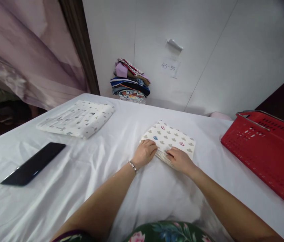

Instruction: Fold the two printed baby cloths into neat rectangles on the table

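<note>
A folded cream cloth point(172, 137) printed with small grey shapes and a few red and blue ones lies on the white-covered table point(122, 134). My left hand point(145, 152) rests at its near left corner with the fingers curled onto the edge. My right hand point(179, 158) presses on the near edge beside it, fingers bent over the folded layers. A bracelet circles my left wrist.
A second folded patterned cloth point(78, 118) lies at the left. A black phone point(34, 163) sits near the left front. A red plastic basket point(270, 151) stands at the right. A stack of folded fabrics point(130, 82) leans against the white wall, near a paper label.
</note>
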A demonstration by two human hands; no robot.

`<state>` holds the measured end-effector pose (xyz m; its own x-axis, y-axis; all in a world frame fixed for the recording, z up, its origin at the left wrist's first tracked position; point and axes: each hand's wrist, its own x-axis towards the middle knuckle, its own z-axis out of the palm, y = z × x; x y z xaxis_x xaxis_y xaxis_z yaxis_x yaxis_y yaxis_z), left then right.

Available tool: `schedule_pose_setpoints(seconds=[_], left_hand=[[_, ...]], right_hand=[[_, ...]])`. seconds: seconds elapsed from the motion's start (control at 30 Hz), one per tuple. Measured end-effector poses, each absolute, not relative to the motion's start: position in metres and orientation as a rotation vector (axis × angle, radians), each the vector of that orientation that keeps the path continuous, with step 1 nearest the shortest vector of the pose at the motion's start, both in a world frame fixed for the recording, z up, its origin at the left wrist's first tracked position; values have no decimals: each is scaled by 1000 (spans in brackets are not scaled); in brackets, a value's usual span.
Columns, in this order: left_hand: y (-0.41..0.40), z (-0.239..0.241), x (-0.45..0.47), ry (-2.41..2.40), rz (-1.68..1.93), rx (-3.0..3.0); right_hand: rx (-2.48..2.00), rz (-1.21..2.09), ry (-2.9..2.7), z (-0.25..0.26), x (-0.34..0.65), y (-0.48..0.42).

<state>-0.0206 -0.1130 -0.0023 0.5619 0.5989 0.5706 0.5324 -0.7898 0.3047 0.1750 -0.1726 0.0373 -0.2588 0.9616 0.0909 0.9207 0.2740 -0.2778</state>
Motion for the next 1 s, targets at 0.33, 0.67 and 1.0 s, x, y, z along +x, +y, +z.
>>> schedule_pose_setpoints(seconds=[0.33,0.67,1.0], left_hand=[[-113,-4,-19,973,1040,2731],[-113,2,-18,986,1005,2755],[-114,5,-19,953,939,2815]], right_hand=[[-1690,305,-2258,35,177,-174],[-1720,251,-2310,35,174,-178],[-1736,-49,-2393,27,170,-187]])
